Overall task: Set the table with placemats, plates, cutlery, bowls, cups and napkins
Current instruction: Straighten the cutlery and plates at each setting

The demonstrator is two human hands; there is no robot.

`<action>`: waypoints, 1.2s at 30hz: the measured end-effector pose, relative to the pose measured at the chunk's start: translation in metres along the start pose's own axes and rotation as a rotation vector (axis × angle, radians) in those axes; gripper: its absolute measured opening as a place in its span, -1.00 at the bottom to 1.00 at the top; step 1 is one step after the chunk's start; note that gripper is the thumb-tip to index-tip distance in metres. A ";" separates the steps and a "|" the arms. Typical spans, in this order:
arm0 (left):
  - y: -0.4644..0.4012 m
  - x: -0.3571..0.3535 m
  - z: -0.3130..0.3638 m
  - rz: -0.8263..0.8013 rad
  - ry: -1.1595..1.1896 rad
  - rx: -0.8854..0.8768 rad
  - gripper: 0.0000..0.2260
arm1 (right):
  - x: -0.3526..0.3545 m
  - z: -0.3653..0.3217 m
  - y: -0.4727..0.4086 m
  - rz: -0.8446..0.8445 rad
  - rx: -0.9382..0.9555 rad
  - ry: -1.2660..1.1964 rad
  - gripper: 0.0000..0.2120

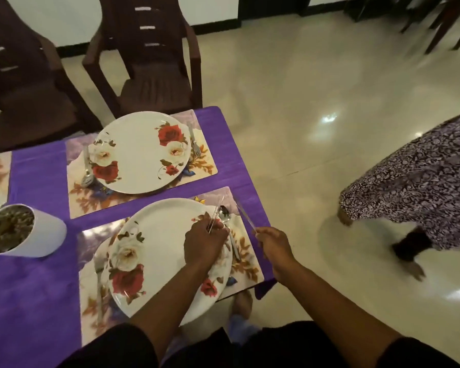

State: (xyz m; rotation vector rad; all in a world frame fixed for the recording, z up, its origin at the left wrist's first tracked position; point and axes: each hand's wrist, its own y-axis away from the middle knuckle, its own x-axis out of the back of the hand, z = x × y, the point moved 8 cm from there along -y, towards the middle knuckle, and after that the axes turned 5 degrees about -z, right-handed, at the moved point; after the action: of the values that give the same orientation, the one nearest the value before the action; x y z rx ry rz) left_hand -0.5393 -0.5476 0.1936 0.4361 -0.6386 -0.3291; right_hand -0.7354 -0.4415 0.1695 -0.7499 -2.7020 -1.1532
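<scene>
I note the left hand (205, 241) pinching thin cutlery above the near plate (168, 258); the right hand (272, 247) grips a knife (243, 215) over the placemat (246, 257). Risk: it slides off the table edge.

1. The plates (144, 155) looked smooth and shiny, with painted roses.
2. The spoon (225, 213) was shiny metal.
3. The mats (207, 166) had a slick, printed top.
4. The tablecloth (37, 171) was purple with a streaky, dull look.
5. The chairs (154, 75) looked like dark plastic.
6. The floor (329, 102) was glossy tile that showed the lights.
7. The pot (45, 235) was smooth and white.
</scene>
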 end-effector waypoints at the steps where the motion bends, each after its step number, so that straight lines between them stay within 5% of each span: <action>1: 0.002 -0.003 0.000 0.026 -0.015 0.007 -0.75 | 0.001 0.006 -0.001 -0.011 -0.004 0.024 -0.77; 14: 0.015 -0.023 0.006 0.176 -0.236 0.095 -0.61 | 0.001 -0.002 -0.021 0.023 0.194 0.474 -0.90; 36: 0.055 0.042 -0.070 0.356 -0.067 0.268 -0.83 | -0.014 -0.027 -0.022 -0.061 0.455 0.660 -0.94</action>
State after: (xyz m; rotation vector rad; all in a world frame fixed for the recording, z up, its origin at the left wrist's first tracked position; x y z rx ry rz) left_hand -0.4540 -0.4983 0.1910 0.5581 -0.8148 0.0823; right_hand -0.7365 -0.4790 0.1702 -0.1705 -2.2799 -0.5958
